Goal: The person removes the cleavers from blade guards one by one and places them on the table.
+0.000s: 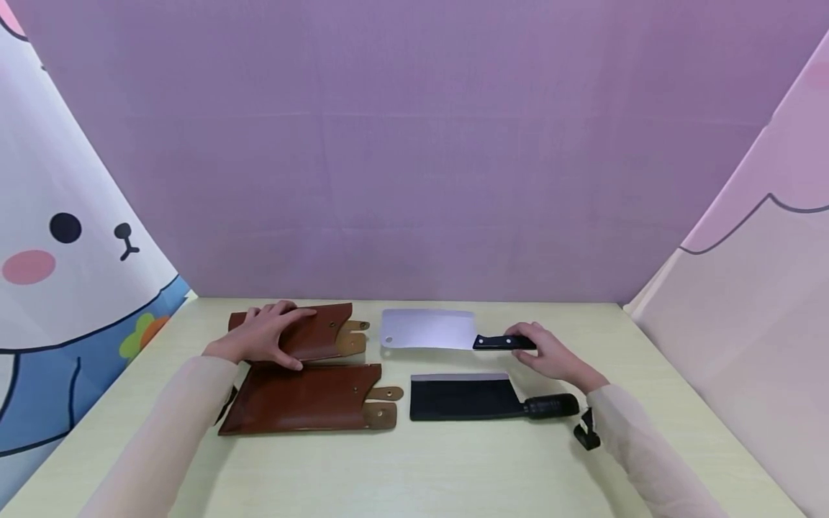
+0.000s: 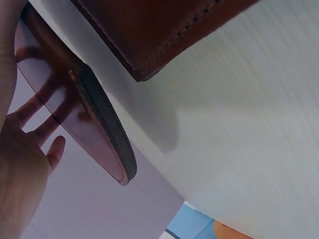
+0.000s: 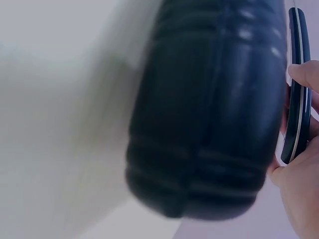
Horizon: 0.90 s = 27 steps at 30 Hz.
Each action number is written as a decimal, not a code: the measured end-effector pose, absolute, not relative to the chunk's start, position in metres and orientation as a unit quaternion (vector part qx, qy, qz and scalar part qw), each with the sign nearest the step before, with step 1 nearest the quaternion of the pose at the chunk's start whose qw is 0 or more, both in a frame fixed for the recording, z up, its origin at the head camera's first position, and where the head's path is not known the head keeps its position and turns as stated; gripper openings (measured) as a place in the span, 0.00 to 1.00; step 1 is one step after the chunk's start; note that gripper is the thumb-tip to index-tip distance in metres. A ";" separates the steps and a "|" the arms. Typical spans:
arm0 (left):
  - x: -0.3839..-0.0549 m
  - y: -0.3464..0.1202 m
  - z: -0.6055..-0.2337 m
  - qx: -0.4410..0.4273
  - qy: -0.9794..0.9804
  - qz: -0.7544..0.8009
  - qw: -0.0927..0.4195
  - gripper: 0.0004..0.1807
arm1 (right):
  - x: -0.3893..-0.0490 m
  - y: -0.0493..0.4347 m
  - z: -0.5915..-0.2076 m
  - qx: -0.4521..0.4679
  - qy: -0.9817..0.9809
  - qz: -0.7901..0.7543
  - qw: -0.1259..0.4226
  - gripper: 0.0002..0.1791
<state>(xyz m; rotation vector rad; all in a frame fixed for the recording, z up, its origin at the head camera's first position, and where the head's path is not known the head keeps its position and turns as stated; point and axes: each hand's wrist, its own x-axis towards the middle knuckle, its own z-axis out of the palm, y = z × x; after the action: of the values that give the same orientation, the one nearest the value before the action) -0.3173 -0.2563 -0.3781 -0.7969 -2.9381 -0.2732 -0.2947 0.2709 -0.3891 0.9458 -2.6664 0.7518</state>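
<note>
My left hand (image 1: pixel 265 334) lies with spread fingers over the far brown leather knife sheath (image 1: pixel 327 331), its thumb near the close edge. In the left wrist view the fingers reflect in the glossy leather. My right hand (image 1: pixel 550 352) pinches the black riveted handle of a silver cleaver (image 1: pixel 427 329), thumb on the near side and fingers on the far side. The blade points left, toward the far sheath. Nearer me lies a second cleaver (image 1: pixel 463 399) with a black blade, pale upper edge and ribbed black handle (image 3: pixel 209 109). Left of it sits a larger brown sheath (image 1: pixel 304 399).
Both sheaths have tan snap straps (image 1: pixel 385 393) at their right ends. The pale wooden table (image 1: pixel 324 475) ends at a purple backdrop (image 1: pixel 414 180). Printed cloth panels (image 1: pixel 65 302) flank the sides. A black wrist strap (image 1: pixel 587 432) hangs beneath the right sleeve.
</note>
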 end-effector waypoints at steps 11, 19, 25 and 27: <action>-0.317 -0.248 -0.375 -0.258 -0.960 -0.101 0.034 0.52 | -0.295 0.285 -0.395 0.339 -0.899 0.245 0.128 0.14; -0.320 -0.243 -0.376 -0.272 -0.956 -0.100 0.053 0.52 | -0.296 0.292 -0.399 0.336 -0.898 0.248 0.141 0.14; -0.321 -0.239 -0.378 -0.271 -0.956 -0.096 0.051 0.52 | -0.296 0.297 -0.401 0.331 -0.900 0.249 0.133 0.14; -0.322 -0.238 -0.379 -0.269 -0.957 -0.099 0.050 0.52 | -0.296 0.299 -0.402 0.326 -0.902 0.251 0.127 0.14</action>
<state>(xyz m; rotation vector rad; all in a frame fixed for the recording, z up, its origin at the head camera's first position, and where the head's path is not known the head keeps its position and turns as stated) -0.3220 -0.2376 -0.3793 -0.8189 -2.9132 -0.3013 -0.2961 0.2986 -0.4020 0.9502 -2.6271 0.7308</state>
